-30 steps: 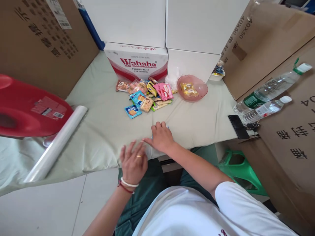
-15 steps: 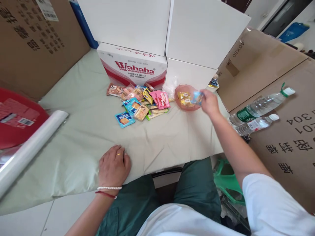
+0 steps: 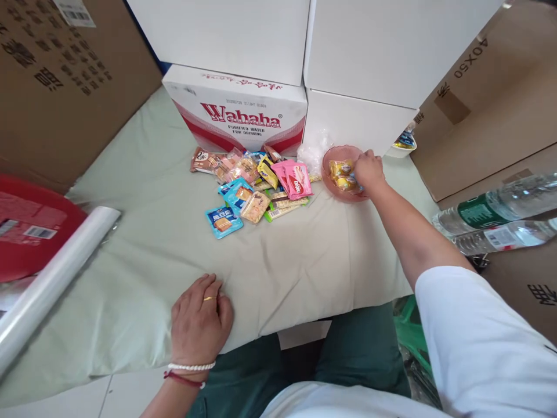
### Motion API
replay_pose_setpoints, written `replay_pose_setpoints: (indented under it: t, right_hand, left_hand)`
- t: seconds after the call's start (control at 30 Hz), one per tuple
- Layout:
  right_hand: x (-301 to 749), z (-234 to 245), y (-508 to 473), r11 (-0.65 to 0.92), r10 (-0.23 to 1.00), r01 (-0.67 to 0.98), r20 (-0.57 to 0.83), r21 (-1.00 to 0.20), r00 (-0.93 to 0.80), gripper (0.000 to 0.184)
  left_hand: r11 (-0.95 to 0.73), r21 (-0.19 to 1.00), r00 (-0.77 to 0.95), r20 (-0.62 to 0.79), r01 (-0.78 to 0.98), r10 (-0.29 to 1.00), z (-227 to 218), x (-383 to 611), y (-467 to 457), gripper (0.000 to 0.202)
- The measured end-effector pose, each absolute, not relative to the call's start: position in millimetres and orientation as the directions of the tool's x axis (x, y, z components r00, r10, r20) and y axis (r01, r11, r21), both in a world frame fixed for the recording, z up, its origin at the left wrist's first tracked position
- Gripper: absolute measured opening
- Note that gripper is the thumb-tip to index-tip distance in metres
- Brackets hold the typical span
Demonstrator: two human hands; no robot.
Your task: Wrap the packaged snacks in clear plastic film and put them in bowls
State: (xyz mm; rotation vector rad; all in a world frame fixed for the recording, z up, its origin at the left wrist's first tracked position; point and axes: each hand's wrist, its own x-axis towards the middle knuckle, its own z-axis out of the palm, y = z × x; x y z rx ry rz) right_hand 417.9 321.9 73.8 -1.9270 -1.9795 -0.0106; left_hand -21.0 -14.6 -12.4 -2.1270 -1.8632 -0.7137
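Your right hand [image 3: 369, 169] reaches to the far side of the table [image 3: 304, 261] and sits over the near rim of the pink bowl [image 3: 325, 174], fingers curled down into it beside the yellow-wrapped packets [image 3: 342, 168] lying inside. The knuckles hide the fingertips, so you cannot tell whether the hand is pinching a packet or only touching them. The bowl stands just to the right of the loose pile of snack packets [image 3: 256, 183], close enough that a short sideways reach covers both. It is backed by the white boxes [image 3: 357, 116], which, with the Wahaha box [image 3: 237, 110], wall off the rear of the table and seem to keep everything from sliding away. A blue packet [image 3: 223, 221] lies a little apart on the near side of the pile. Your left hand [image 3: 198, 316] lies palm down on the green cloth [image 3: 143, 232] at the table's front edge, fingers loosely bent and holding nothing; it looks like a brace while your body leans toward the bowl. A roll of clear film [image 3: 52, 278] lies at the left edge, and two water bottles [image 3: 491, 206] lie on their sides on a carton to your right.
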Motion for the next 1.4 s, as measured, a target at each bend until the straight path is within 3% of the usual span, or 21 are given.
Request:
replay_pose_setpoints:
  t: [0.1,0.23,0.37,0.47,0.53,0.63,0.73,0.8,0.87,1.0,1.07,1.13,1.2,1.33,1.4]
  right_hand:
    - [403,93,331,-0.01,0.927,0.983,0.367,-0.186,0.079,0.034]
    - [349,110,349,0.152,0.9,0.962,0.435,-0.226,-0.04,0.031]
    - [299,103,343,0.351,0.901,0.917,0.336,-0.191,-0.275,0.028]
    - [295,107,317,0.291,0.906,0.941,0.366,-0.174,-0.212,0.023]
    - [305,119,291,0.256,0.869,0.935,0.482,-0.247,-0.11,0.024]
    - [323,140,235,0.274,0.846,0.819,0.532,-0.504,0.045,0.024]
    - [333,143,165,0.226,0.924,0.507,0.348,-0.832,0.158,0.032]
    - [337,132,120,0.133,0.972,0.213,0.169,-0.968,0.164,0.035]
    - [340,115,80,0.004,0.992,-0.076,-0.006,-0.997,0.128,0.035]
    - [337,77,22,-0.207,0.962,-0.462,-0.266,-0.862,0.066,0.025]
    - [328,63,4,-0.26,0.941,-0.559,-0.337,-0.787,0.037,0.022]
    - [314,54,-8,-0.302,0.929,-0.612,-0.369,-0.731,-0.017,0.022]
    - [301,51,-15,-0.337,0.925,-0.62,-0.373,-0.709,-0.076,0.024]
    - [297,55,-13,-0.367,0.92,-0.552,-0.379,-0.749,-0.098,0.03]
    - [308,57,-7,-0.357,0.921,-0.525,-0.387,-0.773,-0.057,0.031]
  left_hand:
    - [-0.173,0.172,0.069,0.488,0.97,0.87,-14,-22,-15,0.021]
    - [-0.152,0.193,0.045,0.469,0.969,0.882,-15,-22,-15,0.021]
    - [-0.149,0.2,0.036,0.48,0.968,0.876,-15,-21,-16,0.02]
    - [-0.136,0.232,0.013,0.466,0.963,0.885,-16,-19,-17,0.021]
    - [-0.115,0.265,-0.015,0.443,0.957,0.896,-17,-17,-17,0.023]
    - [-0.085,0.312,-0.055,0.417,0.946,0.907,-18,-16,-17,0.024]
    - [-0.08,0.356,-0.08,0.412,0.931,0.908,-18,-17,-15,0.023]
    - [-0.082,0.41,-0.105,0.415,0.909,0.904,-17,-18,-15,0.023]
    - [-0.074,0.511,-0.174,0.42,0.857,0.891,-12,-14,-17,0.025]
    - [-0.118,0.821,-0.268,0.313,0.559,0.911,7,25,-33,0.03]
    - [-0.178,0.943,-0.098,0.213,0.282,0.972,18,62,-44,0.042]
    - [-0.114,0.993,0.085,0.112,0.022,0.99,26,100,-51,0.063]
    - [0.006,0.998,0.129,0.003,-0.068,0.992,29,129,-52,0.077]
    - [0.148,0.968,0.034,-0.144,-0.202,0.989,23,139,-44,0.052]
    - [0.195,0.939,0.001,-0.203,-0.285,0.979,20,126,-40,0.049]
